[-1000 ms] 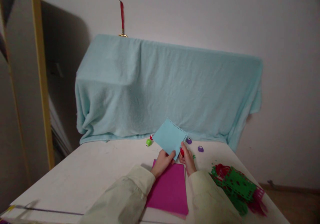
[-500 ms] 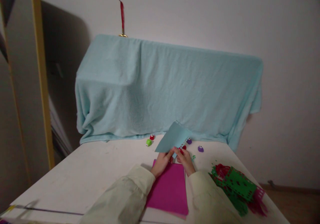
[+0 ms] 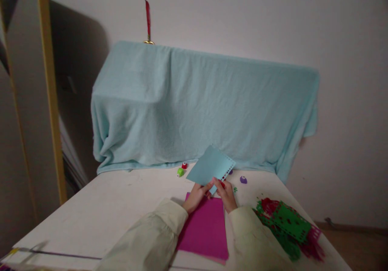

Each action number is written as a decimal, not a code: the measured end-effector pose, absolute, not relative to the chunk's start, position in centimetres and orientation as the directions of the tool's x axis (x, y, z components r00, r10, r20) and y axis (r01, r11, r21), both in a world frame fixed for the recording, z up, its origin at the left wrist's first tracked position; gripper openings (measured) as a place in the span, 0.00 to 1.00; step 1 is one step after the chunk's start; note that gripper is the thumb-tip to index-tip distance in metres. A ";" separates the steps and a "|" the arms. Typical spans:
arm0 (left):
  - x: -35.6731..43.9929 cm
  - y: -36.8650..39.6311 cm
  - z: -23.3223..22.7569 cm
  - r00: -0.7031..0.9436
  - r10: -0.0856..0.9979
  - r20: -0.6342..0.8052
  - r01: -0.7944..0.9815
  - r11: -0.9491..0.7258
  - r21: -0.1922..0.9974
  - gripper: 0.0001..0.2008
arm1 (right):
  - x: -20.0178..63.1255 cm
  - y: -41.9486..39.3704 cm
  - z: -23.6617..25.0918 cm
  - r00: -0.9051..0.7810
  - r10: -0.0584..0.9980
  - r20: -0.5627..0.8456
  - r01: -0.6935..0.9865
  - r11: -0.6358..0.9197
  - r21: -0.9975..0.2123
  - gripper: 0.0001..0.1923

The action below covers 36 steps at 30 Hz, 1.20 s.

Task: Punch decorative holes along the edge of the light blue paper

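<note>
The left hand (image 3: 197, 196) pinches blue paper (image 3: 209, 166); the right hand (image 3: 226, 196) curls around a red punch (image 3: 222, 184). From them, purple paper (image 3: 204, 231) lies at six o'clock, green scraps (image 3: 291, 222) at four.

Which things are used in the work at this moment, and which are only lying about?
Seemingly in use:
light blue sheet, in left hand
small red object, in right hand

Seemingly lying about:
magenta sheets
punched green sheet
purple eyed object
lime eyed object
red eyed object
</note>
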<state>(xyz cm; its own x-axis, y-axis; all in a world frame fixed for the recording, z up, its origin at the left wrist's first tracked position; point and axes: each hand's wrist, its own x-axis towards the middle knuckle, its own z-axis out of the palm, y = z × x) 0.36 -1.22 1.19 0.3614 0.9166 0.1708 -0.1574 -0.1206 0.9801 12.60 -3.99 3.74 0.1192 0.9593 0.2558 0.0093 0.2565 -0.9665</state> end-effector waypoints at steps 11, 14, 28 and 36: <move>0.3 -1.5 1.6 0.397 0.899 0.183 -0.192 -0.114 0.975 0.24 | 12.5 -4.2 3.8 0.145 0.951 0.275 0.022 0.274 -0.961 0.19; 0.3 -1.4 1.5 0.399 0.895 0.200 -0.205 -0.126 0.971 0.24 | 12.5 -4.3 3.8 0.135 0.955 0.266 0.018 0.266 -0.964 0.19; 0.1 -1.1 1.2 0.399 0.894 0.207 -0.210 -0.131 0.969 0.21 | 12.9 -4.1 3.4 0.130 0.957 0.259 0.031 0.258 -0.966 0.21; 0.1 -1.2 0.8 0.370 0.897 0.241 -0.194 -0.180 0.964 0.20 | 13.1 -3.8 3.0 0.143 0.955 0.258 0.053 0.253 -0.966 0.21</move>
